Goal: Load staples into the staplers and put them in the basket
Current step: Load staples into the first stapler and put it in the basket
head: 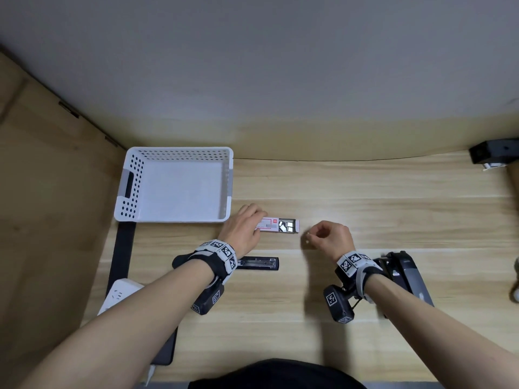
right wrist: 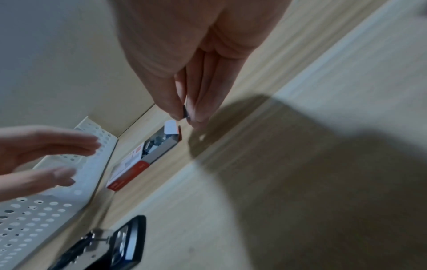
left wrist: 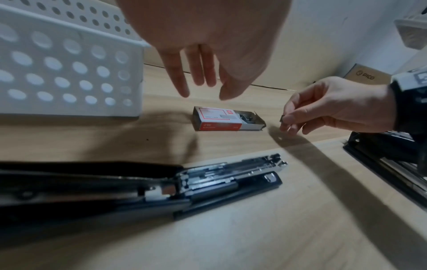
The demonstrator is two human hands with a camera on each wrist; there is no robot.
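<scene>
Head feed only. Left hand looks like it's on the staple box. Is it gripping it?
Observer: No. The left wrist view shows the left hand open, fingers straight, clear of the staple box.
Operator: Right hand holding anything?
Observer: Yes. The right hand pinches a small dark strip of staples between thumb and fingertip.
Operator: Stapler under the left wrist, open?
Observer: Yes. The stapler lies swung open on the table, its metal magazine exposed.
</scene>
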